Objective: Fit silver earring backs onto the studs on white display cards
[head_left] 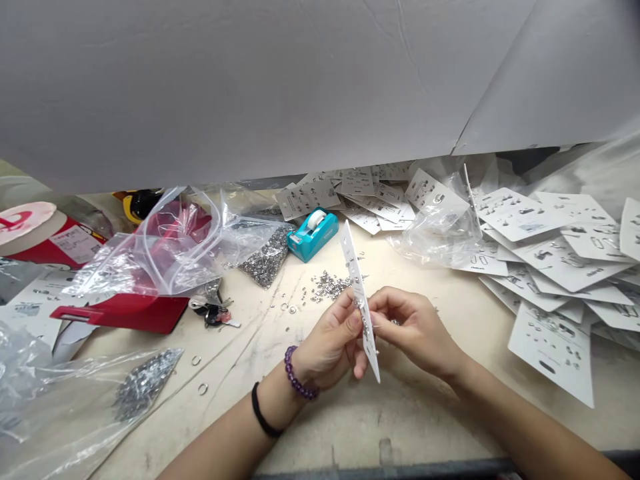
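Observation:
Upright and nearly edge-on, a white earring card (356, 283) with small metal pieces on its face is held above the table. My left hand (336, 337) grips it from the left, thumb on the face with the pieces. On the card's other side, my right hand (413, 327) has its thumb and fingers pinched close against the back; what they pinch is too small to make out. Behind the hands lies a loose pile of tiny silver pieces (330, 285). A few small metal rings (203, 389) lie to the left.
A teal tape dispenser (313, 235) stands behind the pile, beside a bag of metal pieces (267, 257). Filled cards (555, 267) are heaped on the right. Clear plastic bags (170, 247), a red flat object (130, 312) and keys (213, 303) lie left. A grey panel (280, 87) overhangs the back.

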A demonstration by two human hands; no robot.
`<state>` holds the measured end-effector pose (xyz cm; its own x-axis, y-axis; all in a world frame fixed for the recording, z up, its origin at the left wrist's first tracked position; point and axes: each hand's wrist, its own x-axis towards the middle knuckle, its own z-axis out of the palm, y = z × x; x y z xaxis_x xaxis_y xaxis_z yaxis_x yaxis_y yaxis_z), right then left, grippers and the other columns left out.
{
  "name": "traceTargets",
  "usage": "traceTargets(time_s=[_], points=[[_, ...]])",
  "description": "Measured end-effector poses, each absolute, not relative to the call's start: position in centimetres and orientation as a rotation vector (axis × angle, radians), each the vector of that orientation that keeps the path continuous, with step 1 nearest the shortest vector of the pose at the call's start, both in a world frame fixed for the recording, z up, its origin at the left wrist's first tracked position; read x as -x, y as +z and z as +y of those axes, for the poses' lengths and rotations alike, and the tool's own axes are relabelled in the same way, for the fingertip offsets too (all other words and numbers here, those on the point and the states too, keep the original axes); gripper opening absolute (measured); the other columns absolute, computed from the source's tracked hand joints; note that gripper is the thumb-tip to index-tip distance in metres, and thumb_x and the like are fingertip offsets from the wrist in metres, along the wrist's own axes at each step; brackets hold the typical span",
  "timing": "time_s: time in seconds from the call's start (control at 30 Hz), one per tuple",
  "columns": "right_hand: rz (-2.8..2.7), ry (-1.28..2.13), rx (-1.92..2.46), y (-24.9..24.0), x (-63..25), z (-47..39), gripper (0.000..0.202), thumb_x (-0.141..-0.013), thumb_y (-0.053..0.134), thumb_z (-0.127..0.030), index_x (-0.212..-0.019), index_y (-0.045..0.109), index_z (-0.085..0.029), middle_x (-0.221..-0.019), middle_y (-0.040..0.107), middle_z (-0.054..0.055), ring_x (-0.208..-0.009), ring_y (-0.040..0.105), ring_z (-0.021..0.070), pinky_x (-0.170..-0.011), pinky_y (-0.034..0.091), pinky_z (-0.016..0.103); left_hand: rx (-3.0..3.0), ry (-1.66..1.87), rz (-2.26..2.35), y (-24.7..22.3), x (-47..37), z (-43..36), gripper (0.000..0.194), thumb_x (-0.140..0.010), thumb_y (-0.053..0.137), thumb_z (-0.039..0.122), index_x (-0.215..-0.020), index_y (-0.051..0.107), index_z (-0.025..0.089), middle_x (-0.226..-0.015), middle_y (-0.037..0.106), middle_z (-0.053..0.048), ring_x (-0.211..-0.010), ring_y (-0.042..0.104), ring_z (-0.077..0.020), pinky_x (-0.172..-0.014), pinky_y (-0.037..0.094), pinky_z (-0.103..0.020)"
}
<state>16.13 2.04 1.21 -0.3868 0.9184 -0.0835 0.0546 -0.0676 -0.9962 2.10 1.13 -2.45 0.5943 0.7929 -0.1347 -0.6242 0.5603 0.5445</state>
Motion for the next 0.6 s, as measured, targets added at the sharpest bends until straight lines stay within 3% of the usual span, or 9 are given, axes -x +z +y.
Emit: traceTargets(time_s=[0.43, 0.5, 0.6], points=[[-1.81, 1.329, 1.118, 1.9, -18.2, 3.1, 0.017, -0.08, 0.055, -0.03, -0.08, 0.064, -0.016, -0.072, 0.066, 0.003, -0.06, 0.059, 0.0127, -0.052, 0.048, 0.024, -0.649, 0.862, 0.54, -1.7, -1.8, 1.9, 0.022, -0.076, 0.061, 0.026, -0.095, 0.054, 0.017, -0.067, 0.057, 0.002, -0.048, 0.054, -0.0053, -0.041, 0.047, -0.013], [-1.817, 1.134, 1.239, 2.1, -19.5, 3.7, 0.018, -0.08, 0.054, -0.031, -0.083, 0.065, -0.017, -0.076, 0.066, 0.005, -0.063, 0.06, 0.0138, -0.053, 0.05, 0.026, -0.61, 0.844, 0.513, -1.7, -1.8, 1.8, 0.023, -0.075, 0.062, 0.026, -0.094, 0.055, 0.017, -0.069, 0.058, 0.002, -0.049, 0.053, -0.0043, -0.042, 0.046, -0.012], [-1.647, 0.443, 1.615, 2.4, -22.4, 5.6, 0.018, -0.082, 0.05, -0.024, -0.09, 0.064, -0.016, -0.085, 0.066, 0.007, -0.07, 0.061, 0.0161, -0.059, 0.052, 0.031, -0.542, 0.858, 0.5, -1.5, -1.8, 1.7, 0.023, -0.074, 0.063, 0.026, -0.094, 0.056, 0.016, -0.067, 0.056, 0.003, -0.049, 0.052, -0.0034, -0.042, 0.043, -0.011]])
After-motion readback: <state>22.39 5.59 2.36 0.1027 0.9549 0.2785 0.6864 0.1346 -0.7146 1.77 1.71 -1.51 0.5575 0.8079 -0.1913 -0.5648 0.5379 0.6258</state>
